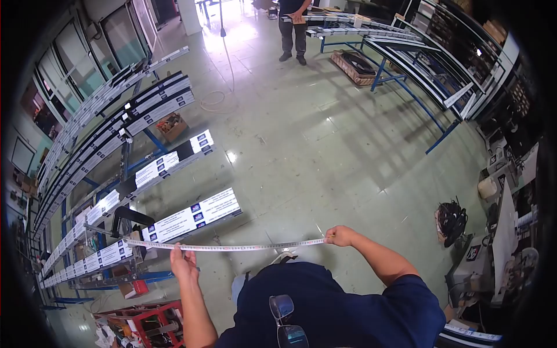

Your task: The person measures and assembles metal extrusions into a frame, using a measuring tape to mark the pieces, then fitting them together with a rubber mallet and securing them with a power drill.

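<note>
A pale measuring tape (255, 248) stretches across in front of my body, sagging slightly. Its right end is pinched in my right hand (340, 236), held out over the floor. My left hand (183, 261) has its fingertips closed on the tape near its left part. Beyond that hand, the tape runs on to the left, towards a black clamp-like bracket (130, 217) on the rack. Just past my left hand lies a long profile wrapped in white printed film (191, 216), its end pointing towards the floor.
More wrapped profiles (156, 104) rest on blue stands at the left. A person (294, 29) stands at the far side beside a rack of frames (406, 49). A red crate (145, 325) is at lower left, coiled cable (451, 223) on the floor at right.
</note>
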Action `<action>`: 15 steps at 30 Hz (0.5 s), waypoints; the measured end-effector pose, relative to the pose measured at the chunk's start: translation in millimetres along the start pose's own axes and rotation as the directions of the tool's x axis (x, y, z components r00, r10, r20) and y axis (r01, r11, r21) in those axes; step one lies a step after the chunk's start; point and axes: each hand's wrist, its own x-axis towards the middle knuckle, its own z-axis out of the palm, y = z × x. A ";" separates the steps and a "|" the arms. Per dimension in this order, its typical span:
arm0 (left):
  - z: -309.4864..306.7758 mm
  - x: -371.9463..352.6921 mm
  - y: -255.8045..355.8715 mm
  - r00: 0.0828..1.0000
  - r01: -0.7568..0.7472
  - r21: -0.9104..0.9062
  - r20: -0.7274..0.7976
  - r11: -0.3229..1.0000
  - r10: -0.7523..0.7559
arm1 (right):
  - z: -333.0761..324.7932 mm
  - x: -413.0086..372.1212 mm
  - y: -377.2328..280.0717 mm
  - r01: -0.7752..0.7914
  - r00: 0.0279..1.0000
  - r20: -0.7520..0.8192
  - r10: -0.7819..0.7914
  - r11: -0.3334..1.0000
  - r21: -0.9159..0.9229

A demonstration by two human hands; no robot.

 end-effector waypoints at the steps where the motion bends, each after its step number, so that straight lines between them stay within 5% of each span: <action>1: 5.3 7.1 1.4 1.000 0.001 -0.003 -0.005 1.000 -0.001 | -11.8 -0.1 19.9 -0.022 1.000 0.005 0.023 1.000 -0.011; 6: 23.5 26.3 7.4 0.998 0.028 -0.021 -0.058 0.999 -0.030 | -59.7 -31.2 124.3 -0.196 0.976 -0.087 0.197 0.980 0.023; 9: 29.0 40.1 3.7 0.993 0.043 -0.066 -0.103 0.997 -0.050 | -87.6 -51.6 190.9 -0.166 0.974 -0.149 0.173 0.984 0.062; 11: 28.6 46.1 -4.0 0.994 0.057 -0.044 -0.090 0.997 -0.060 | -110.7 -66.5 204.4 -0.259 0.937 -0.185 0.295 0.946 0.197; 15: 40.5 37.9 -21.3 0.992 0.090 -0.054 -0.088 0.994 -0.094 | -163.5 -60.3 199.7 -0.215 0.936 -0.269 0.225 0.974 0.065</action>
